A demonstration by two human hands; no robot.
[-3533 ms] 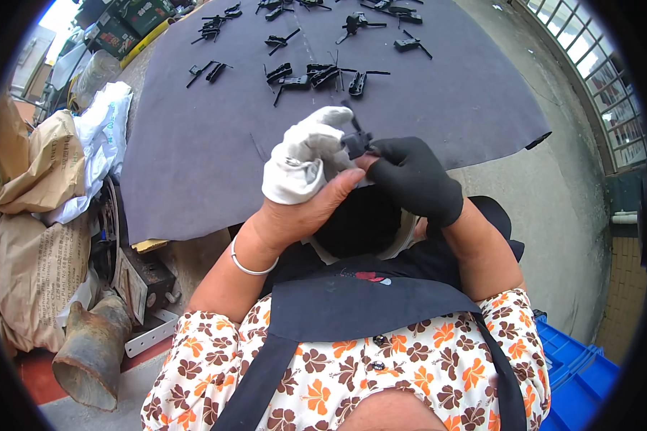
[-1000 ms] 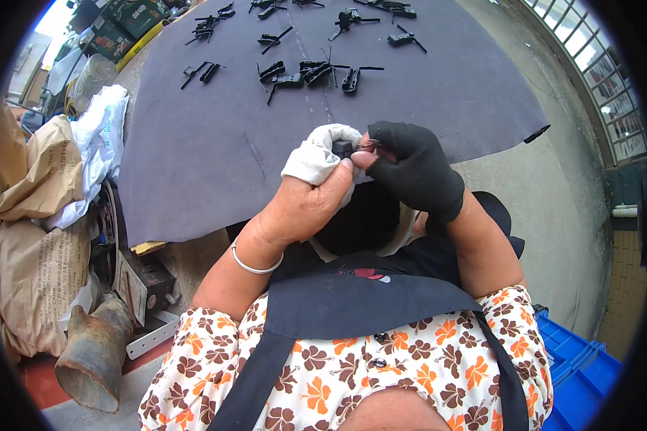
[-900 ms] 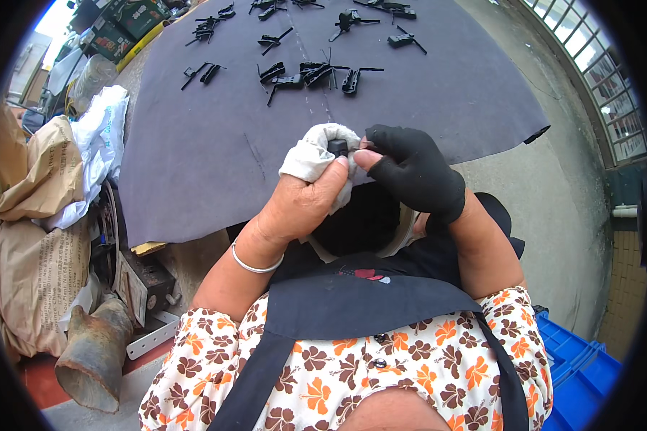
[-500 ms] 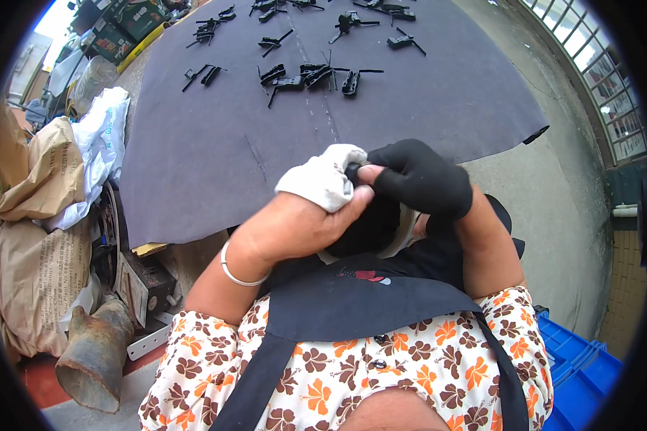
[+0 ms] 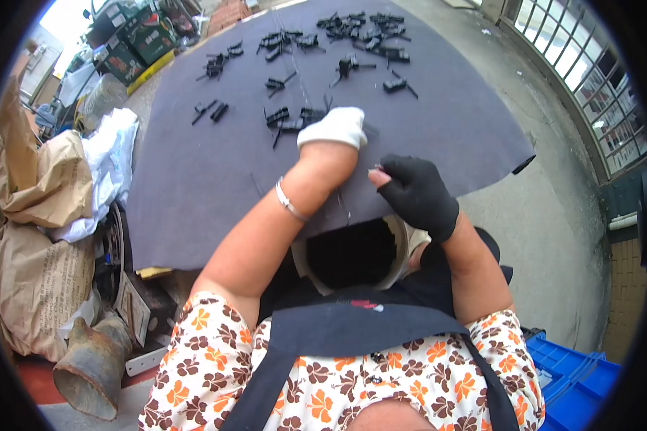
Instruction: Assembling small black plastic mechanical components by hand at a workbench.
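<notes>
My left hand [image 5: 332, 129], in a white glove, reaches over the grey-covered table [image 5: 216, 187] to a cluster of small black plastic parts [image 5: 289, 123] with thin rods. Its fingers are hidden by the glove and the back of the hand; a dark, blurred piece shows just to its right. My right hand [image 5: 417, 192], in a black fingerless glove, hovers above the table's near edge. Its fingers are curled with thumb and forefinger together, and what they hold, if anything, is too small to name. Below sits a dark round container [image 5: 300, 256] with a pale rim.
More black parts [image 5: 352, 27] lie grouped at the table's far side. Brown paper sacks [image 5: 39, 280], a white plastic bag [image 5: 111, 158] and a rusty pipe piece [image 5: 93, 370] stand at left. Blue crates [image 5: 575, 373] are at lower right, a barred window [image 5: 589, 79] at far right.
My left hand has moved away from my right hand, forward to the black parts. The dark piece between the hands no longer shows there. The view has shifted, and the container is more exposed.
</notes>
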